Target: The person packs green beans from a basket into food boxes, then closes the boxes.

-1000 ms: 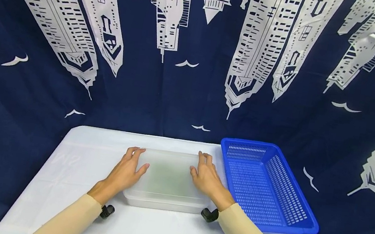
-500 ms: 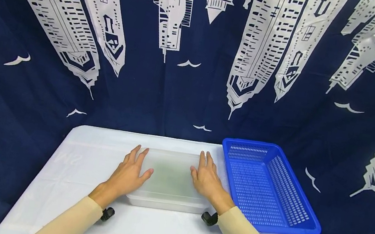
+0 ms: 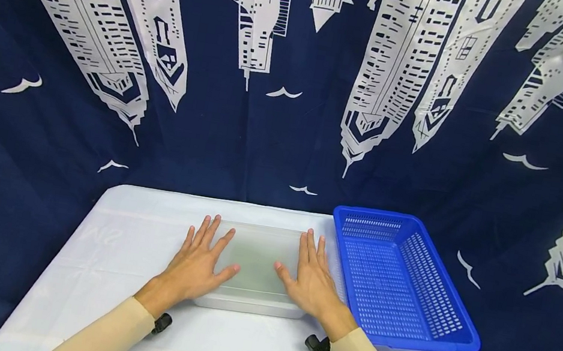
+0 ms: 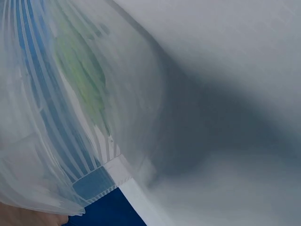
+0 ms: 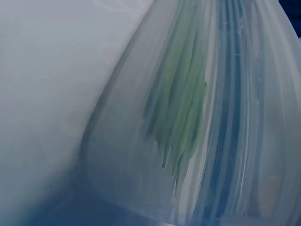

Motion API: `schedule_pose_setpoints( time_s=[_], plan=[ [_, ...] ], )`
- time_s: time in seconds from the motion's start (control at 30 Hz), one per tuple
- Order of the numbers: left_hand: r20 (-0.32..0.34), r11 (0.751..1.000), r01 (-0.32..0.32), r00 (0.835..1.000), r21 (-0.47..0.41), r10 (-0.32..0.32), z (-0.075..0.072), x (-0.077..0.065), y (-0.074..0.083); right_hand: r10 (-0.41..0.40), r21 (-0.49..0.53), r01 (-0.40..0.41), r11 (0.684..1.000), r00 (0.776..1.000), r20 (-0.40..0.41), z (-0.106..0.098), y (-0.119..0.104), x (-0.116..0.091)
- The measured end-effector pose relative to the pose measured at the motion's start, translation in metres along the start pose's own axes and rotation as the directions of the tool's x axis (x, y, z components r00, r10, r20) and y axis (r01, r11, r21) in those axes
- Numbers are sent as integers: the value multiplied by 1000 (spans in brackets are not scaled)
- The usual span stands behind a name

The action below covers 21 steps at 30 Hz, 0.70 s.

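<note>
A rectangular plastic container [image 3: 259,257] with a translucent lid stands on the white table, its long side facing me. Something greenish shows through it, seen as a green patch in both wrist views. My left hand [image 3: 193,268] lies over the container's left end, fingers straight and spread. Over the right end is my right hand [image 3: 311,283], likewise with straight fingers, its thumb pointing inward. In the left wrist view the container's clear ribbed wall [image 4: 131,80] fills the left side, with a sliver of hand at the bottom corner. The right wrist view shows the wall [image 5: 127,160] close up.
A blue perforated basket [image 3: 466,330] sits to the right, close beside my right forearm and the table's right edge. White cloth covers the table [image 3: 125,237]. Behind it hangs a navy curtain [image 3: 241,151] with a white skyline print.
My left hand has moved inward to the right over the lid, and its fingers have straightened. The right hand's fingers have also straightened and spread, its thumb reaching further inward.
</note>
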State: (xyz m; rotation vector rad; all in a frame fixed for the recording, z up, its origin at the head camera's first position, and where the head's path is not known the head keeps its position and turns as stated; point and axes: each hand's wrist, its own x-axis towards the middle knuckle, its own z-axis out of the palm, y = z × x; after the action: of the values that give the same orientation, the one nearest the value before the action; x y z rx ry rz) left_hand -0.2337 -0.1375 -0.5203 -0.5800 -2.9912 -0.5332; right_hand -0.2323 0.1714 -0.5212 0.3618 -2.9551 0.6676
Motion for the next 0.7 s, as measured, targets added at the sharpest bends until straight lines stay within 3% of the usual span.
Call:
schedule_pose_setpoints(
  time_s=[0.23, 0.7],
  plan=[
    [51, 999, -22, 998, 24, 21, 3, 1, 0, -43, -55, 43, 998, 999, -1, 2, 1, 1],
    [31, 999, -37, 999, 34, 36, 4, 3, 1, -15, -43, 17, 999, 999, 38, 0, -1, 5]
  ],
)
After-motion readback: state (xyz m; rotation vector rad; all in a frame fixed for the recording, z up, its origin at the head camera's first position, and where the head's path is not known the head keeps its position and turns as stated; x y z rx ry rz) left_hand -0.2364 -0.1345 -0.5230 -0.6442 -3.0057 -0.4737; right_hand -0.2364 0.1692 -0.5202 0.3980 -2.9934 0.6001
